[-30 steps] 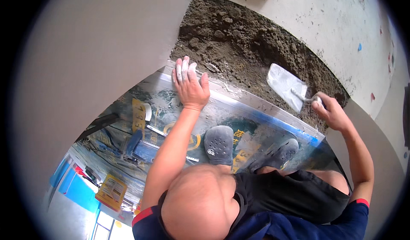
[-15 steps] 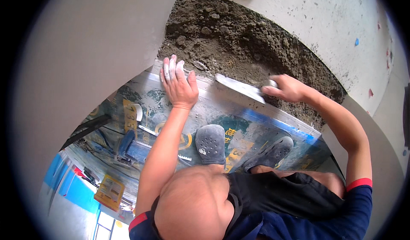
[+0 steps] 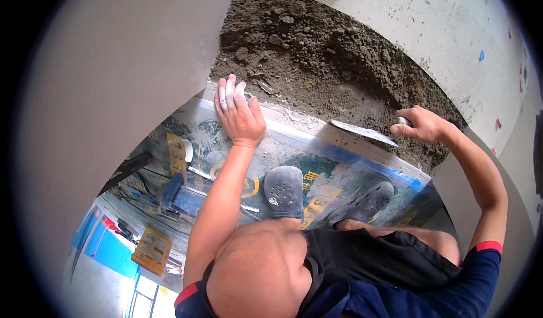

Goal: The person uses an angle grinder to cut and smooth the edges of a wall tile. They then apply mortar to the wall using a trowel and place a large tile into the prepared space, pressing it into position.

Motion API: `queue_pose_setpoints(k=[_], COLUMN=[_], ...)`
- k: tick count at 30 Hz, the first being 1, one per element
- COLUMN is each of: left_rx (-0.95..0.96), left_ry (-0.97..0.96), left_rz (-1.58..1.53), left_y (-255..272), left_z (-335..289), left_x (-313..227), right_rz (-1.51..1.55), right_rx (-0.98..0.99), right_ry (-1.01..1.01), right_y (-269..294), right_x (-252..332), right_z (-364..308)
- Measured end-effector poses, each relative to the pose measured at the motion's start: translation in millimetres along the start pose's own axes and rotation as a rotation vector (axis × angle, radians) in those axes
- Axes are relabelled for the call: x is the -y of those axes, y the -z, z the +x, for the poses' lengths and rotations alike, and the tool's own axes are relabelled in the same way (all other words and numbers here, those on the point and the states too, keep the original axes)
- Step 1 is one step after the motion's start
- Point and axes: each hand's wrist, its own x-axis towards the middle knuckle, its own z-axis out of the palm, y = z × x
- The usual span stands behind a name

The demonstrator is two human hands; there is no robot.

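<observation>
My left hand (image 3: pixel 242 113) rests with fingers stretched out on the left end of a pale straight edging strip (image 3: pixel 300 131), its fingertips dusted white. My right hand (image 3: pixel 423 124) is closed round the handle of a plastering trowel (image 3: pixel 362 131). The trowel's long, pale blade lies over the strip, right of its middle, where the strip borders a bed of crumbly grey-brown mortar (image 3: pixel 317 46). The mortar has lumps and a rough, dug surface at the far side and is smoother along the strip.
Large pale tiles (image 3: pixel 452 41) border the mortar on the far side, and a pale wall panel (image 3: pixel 130 63) stands at left. My feet in grey clogs (image 3: pixel 284 191) are on a printed green floor covering (image 3: pixel 215 128). A blue tool (image 3: pixel 184 196) and a yellow container (image 3: pixel 151 251) lie at lower left.
My right hand has slid the trowel to the right along the strip. The left hand stays at the strip's left end. The whole view has shifted slightly.
</observation>
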Motion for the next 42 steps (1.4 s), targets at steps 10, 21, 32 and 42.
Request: queue_pose_setpoints(k=[10,21,32,42], left_rx=[-0.011,-0.037,-0.034,-0.020], left_ry=[-0.022,-0.018,-0.042,-0.047], left_rz=[0.032,0.008,-0.012,0.013], left_y=[0.7,0.4,-2.3,2.2], left_z=[3.0,0.9,3.3,4.8], left_x=[-3.1,-0.7,-4.4,-6.9], right_rz=[0.046,0.146,0.141,0.094], right_rx=[-0.032,-0.117,-0.180,-0.044], right_ry=[-0.014,-0.051,0.040,0.014], right_y=[-2.6,-1.8,-13.0,-23.3], right_x=[58.4,41.2,91.0,-11.5], right_z=[57.9,33.5,95.0,6.6])
